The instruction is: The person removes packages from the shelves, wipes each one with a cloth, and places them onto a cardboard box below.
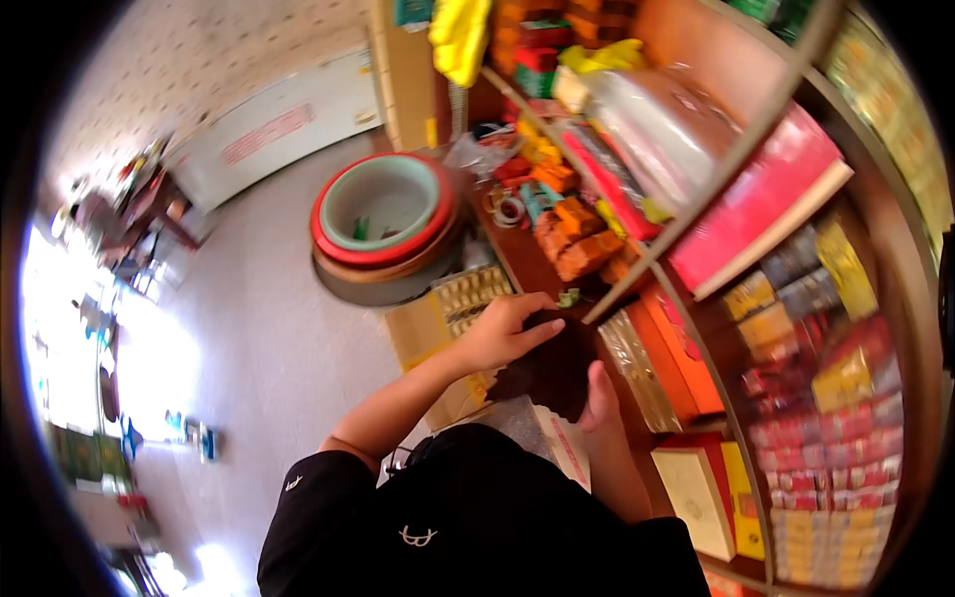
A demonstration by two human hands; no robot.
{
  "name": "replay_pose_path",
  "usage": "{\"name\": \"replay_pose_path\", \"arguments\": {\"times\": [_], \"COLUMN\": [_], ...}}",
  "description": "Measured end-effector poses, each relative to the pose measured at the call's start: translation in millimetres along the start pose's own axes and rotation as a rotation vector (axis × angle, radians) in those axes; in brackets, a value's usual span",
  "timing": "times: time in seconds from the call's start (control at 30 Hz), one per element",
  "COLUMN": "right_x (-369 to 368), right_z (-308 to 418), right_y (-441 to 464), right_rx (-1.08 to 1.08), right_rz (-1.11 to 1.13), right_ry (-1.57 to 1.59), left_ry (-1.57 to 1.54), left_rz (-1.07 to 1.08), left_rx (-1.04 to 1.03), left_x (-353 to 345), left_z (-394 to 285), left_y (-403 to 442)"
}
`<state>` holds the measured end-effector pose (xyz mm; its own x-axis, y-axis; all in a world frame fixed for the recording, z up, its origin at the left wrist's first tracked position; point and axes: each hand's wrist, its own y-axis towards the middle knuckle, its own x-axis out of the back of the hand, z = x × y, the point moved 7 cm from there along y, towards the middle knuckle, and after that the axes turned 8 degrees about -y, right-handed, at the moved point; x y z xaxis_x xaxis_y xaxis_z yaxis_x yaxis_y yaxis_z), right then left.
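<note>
At left, a pale green round basin point(383, 189) sits inside a red round basin point(320, 217). The left hand point(502, 333), fingers curved, and the right hand point(600, 400), thumb raised, flank a dark brown, indistinct item point(559, 370); closure cannot be told. Handling it would likely call for 2 hands. Orange packets point(582, 239) occupy the brown wooden shelf point(519, 257).

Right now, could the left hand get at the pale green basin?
Probably, with a lean: the left hand seems busy with a dark item, but the pale green basin is uncovered, with an open carton between them.
</note>
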<state>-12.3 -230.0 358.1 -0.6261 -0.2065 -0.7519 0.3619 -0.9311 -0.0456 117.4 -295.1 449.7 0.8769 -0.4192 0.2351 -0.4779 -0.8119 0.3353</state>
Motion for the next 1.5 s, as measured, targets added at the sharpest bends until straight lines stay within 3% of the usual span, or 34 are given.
{"name": "replay_pose_path", "arguments": {"times": [0.17, 0.4, 0.47, 0.6, 0.7, 0.9, 0.97, 1.1, 1.17, 1.23, 1.3, 1.43, 1.47, 1.5], "right_x": [-2, -26, -44, -74, -74, -65, -56, -44, -48, -42, -36, -26, -33, -32], "right_z": [53, 172, 208, 249, 267, 277, 277, 269, 264, 258, 255, 254, 256, 256], "right_y": [-31, -98, -126, -165, -188, -233, -248, -270, -279, -291, -295, -287, -280, -274], "right_rx": [0.096, 0.545, 0.740, 0.910, 0.981, 1.085, 1.135, 1.157, 1.173, 1.191, 1.186, 1.148, 1.139, 1.117], "right_rz": [-0.163, -0.275, -0.270, -0.289, -0.426, -0.495, -0.571, -0.678, -0.690, -0.795, -0.818, -0.815, -0.792, -0.789], "right_ry": [-0.033, -0.078, -0.185, -0.354, -0.345, -0.255, -0.277, -0.334, -0.353, -0.340, -0.319, -0.298, -0.324, -0.317], "left_ry": [-0.059, -0.164, -0.054, 0.206, 0.255, 0.527, 0.441, 0.420, 0.634, 0.603, 0.678, 0.678, 0.655, 0.675], "left_rz": [0.280, 0.367, 0.317, 0.155, 0.009, -0.415, -0.457, -0.466, -0.577, -0.481, -0.616, -0.680, -0.813, -0.810], "left_rx": [-0.233, -0.350, -0.557, -0.975, -1.161, -1.401, -1.293, -1.324, -1.278, -1.151, -1.101, -1.208, -1.318, -1.302], "left_x": [-41, -72, -74, -83, -93, -95, -81, -77, -86, -81, -74, -57, -55, -55], "left_z": [-55, -145, -191, -283, -331, -398, -427, -464, -470, -480, -482, -489, -486, -483], "left_y": [52, 131, 152, 189, 228, 353, 400, 456, 471, 452, 439, 407, 392, 382]}}
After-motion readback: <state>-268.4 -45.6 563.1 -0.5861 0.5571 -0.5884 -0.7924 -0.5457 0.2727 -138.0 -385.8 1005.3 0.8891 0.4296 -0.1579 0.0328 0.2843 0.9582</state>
